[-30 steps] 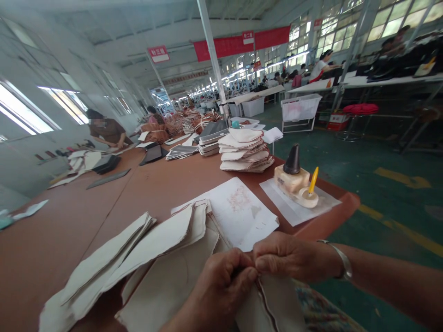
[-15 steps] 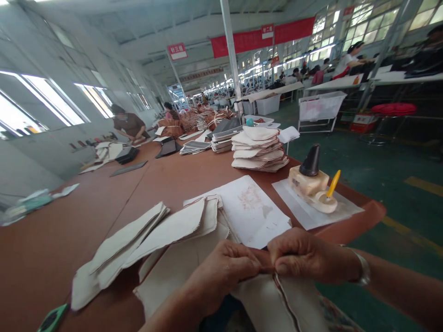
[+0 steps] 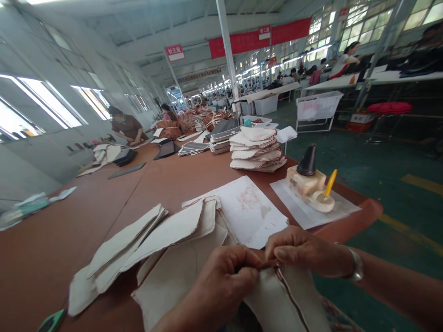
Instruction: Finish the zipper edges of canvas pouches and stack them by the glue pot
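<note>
Both hands pinch the top edge of a cream fabric piece [image 3: 273, 295] with a brown seam running down it, low in the head view near the table's front edge. My left hand [image 3: 228, 276] grips the brown edge left of the seam, thumb against fingers. Close beside it, my right hand [image 3: 304, 251], with a silver bracelet at the wrist, pinches the same edge at the seam's top. The fingertips partly hide the edge. Left of my hands lie overlapping cream fabric pieces [image 3: 166, 235] with brown edging.
A stained white sheet [image 3: 249, 207] lies beyond my hands. To the right stand a block with a black cone [image 3: 307, 161] and a small dish with a yellow-handled tool [image 3: 330, 183]. Further back is a cream stack [image 3: 256, 150]. A green object [image 3: 51, 320] lies front left; a co-worker [image 3: 126, 127] stands far left.
My left hand has turned slightly, its thumb now lower and more visible. The fabric's seam has shifted a little to the right. Both hands keep hold of the edge.
</note>
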{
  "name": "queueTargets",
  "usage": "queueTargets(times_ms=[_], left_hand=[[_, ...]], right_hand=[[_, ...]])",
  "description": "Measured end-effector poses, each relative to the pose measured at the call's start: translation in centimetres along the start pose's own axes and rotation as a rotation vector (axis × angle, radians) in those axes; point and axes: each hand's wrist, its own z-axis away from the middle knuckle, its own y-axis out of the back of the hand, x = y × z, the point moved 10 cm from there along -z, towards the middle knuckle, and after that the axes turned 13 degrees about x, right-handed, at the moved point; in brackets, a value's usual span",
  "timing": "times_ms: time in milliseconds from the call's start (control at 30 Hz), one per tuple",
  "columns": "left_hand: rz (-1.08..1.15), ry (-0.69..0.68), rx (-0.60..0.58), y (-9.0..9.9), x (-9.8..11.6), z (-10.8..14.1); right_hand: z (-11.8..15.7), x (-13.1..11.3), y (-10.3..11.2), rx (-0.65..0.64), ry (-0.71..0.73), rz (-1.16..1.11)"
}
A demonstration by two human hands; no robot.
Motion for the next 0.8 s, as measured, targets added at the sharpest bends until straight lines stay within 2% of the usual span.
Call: queueTargets(times_ms=[100, 167, 233, 300, 333, 400, 500, 667, 800], left_hand=[[-0.187, -0.165, 0.091, 0.7, 1.7, 0.2], [-0.291, -0.412, 0.183, 1.1, 4.0, 0.9], [-0.453, -0.709, 0.234, 0.7, 6.0, 2.3], [-0.671, -0.925, 0.221, -0.5, 6.6, 3.5], [-0.787, -0.982, 0.206, -1.0, 6.4, 3.8], [-0.981, -1.047, 0.192, -1.7, 5.7, 4.0], [-1.119, -1.115, 0.208, -2.1, 5.0, 4.1], [-1.157, -1.160, 0.256, -2.6, 4.3, 3.9], [-1.188, -1.096, 0.261, -3.1, 3.5, 3.0]], right_hand=[[0.1, 0.2, -0.9, -0.022, -0.045, -0.071], [0.1, 0.4, -0.9, 0.036, -0.078, -0.107], [0.1, 0.3, -0.8, 0.101, -0.077, -0.150], [0.1, 0.3, -1.0, 0.122, -0.083, -0.188], [0.2, 0.5, -1.0, 0.128, -0.098, -0.203], [0.3, 1.2, -1.0, 0.147, -0.146, -0.234], [0.4, 2.3, -0.8, 0.183, -0.217, -0.275], [0.5, 3.4, -0.5, 0.252, -0.279, -0.303], [0.2, 3.2, -0.6, 0.279, -0.254, -0.239]])
